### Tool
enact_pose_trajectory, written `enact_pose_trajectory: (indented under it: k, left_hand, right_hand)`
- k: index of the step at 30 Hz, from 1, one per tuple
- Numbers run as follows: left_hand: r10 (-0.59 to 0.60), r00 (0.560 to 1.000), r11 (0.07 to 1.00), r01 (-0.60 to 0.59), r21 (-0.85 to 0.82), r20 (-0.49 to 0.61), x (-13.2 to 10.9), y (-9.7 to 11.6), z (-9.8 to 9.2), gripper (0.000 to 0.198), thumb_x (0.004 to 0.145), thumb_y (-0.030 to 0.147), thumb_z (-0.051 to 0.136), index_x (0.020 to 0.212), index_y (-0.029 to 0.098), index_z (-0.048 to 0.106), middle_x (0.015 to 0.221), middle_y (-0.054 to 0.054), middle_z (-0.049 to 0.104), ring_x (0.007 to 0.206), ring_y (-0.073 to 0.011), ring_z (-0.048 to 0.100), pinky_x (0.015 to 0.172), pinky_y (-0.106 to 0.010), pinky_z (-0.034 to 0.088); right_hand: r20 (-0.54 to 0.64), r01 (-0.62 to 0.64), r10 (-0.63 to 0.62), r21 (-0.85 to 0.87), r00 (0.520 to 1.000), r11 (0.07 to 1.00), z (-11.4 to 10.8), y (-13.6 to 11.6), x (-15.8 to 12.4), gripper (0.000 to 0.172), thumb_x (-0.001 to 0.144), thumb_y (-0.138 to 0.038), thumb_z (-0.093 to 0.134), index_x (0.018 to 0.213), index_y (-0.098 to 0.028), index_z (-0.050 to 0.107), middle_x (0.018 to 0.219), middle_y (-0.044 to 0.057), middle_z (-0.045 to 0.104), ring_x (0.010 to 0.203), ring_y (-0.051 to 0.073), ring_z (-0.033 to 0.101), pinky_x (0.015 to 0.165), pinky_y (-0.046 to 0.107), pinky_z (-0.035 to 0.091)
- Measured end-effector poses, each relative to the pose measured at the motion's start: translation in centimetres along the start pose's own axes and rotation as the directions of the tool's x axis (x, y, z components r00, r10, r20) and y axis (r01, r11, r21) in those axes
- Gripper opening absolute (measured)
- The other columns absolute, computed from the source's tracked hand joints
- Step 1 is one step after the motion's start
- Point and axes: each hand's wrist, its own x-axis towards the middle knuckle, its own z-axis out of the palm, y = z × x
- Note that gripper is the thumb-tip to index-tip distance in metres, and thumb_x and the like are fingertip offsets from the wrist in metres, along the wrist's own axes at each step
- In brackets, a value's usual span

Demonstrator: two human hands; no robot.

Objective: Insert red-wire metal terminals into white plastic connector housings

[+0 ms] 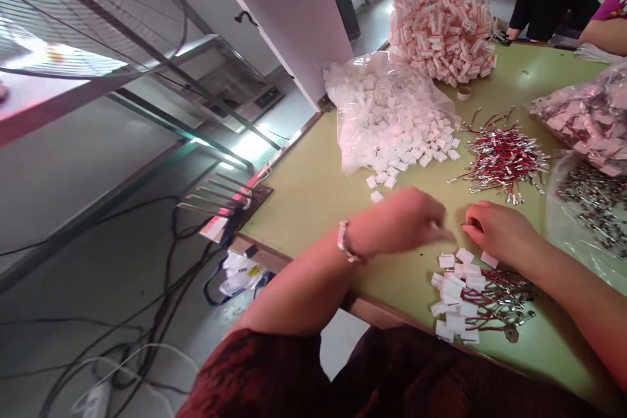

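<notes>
Over the middle of the table, my left hand (pixel 416 222) is smeared by motion, and whether it holds anything does not show. Just right of it, my right hand (pixel 497 232) has its fingers curled together. Anything inside them is hidden. Below both hands lies a group of white plastic connector housings (pixel 453 294) with short dark red wires (pixel 490 300) and metal ends running rightward. Beyond my right hand sits a pile of red wires with metal terminals (pixel 507 157). Loose white housings (pixel 389 176) spill from a clear plastic bag (pixel 347 117) beyond my left hand.
A tall heap of white and orange pieces (pixel 441 26) stands at the back beside a tape roll (pixel 464 93). Bags of pink-white pieces (pixel 588 124) and metal parts (pixel 597 202) lie right. A pronged metal rack (pixel 230 199) is at the left edge. People stand at the far side.
</notes>
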Motion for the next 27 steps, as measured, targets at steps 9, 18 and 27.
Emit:
enact_pose_trajectory:
  k: [9, 18, 27]
  left_hand:
    - [-0.593, 0.805, 0.725, 0.553, 0.411, -0.038, 0.0, -5.6, -3.2, 0.022, 0.073, 0.030, 0.059, 0.055, 0.019, 0.059, 0.055, -0.006, 0.060, 0.056, -0.0222, 0.058, 0.055, -0.031, 0.039]
    - [-0.402, 0.913, 0.837, 0.398, 0.376, -0.071, 1.6, -5.0, -0.8, 0.012, 0.070, 0.026, 0.058, 0.081, 0.021, 0.056, 0.079, -0.004, 0.064, 0.073, -0.0213, 0.057, 0.057, -0.027, 0.036]
    - [-0.317, 0.947, 0.929, 0.299, -0.219, -0.054, 3.5, -4.5, 0.7, 0.019, 0.071, 0.025, 0.067, 0.085, 0.017, 0.056, 0.064, 0.002, 0.054, 0.055, -0.0115, 0.049, 0.051, -0.024, 0.036]
  right_hand:
    - [-0.279, -0.098, 0.126, 0.112, 0.952, 0.989, -1.9, 2.0, -0.3, 0.015, 0.091, -0.027, 0.042, 0.092, -0.018, 0.054, 0.067, 0.004, 0.062, 0.057, 0.019, 0.054, 0.054, 0.030, 0.029]
    - [-0.139, 0.038, 0.143, 0.833, 0.980, 0.553, -2.6, 2.3, -1.1, 0.017, 0.084, -0.035, 0.054, 0.080, -0.019, 0.059, 0.073, 0.003, 0.065, 0.065, 0.015, 0.063, 0.056, 0.029, 0.051]
    - [-0.181, 0.076, 0.139, 0.830, 0.974, 0.553, -2.6, 2.0, -1.5, 0.010, 0.079, -0.027, 0.059, 0.083, -0.020, 0.067, 0.071, 0.002, 0.069, 0.066, 0.015, 0.064, 0.059, 0.029, 0.052]
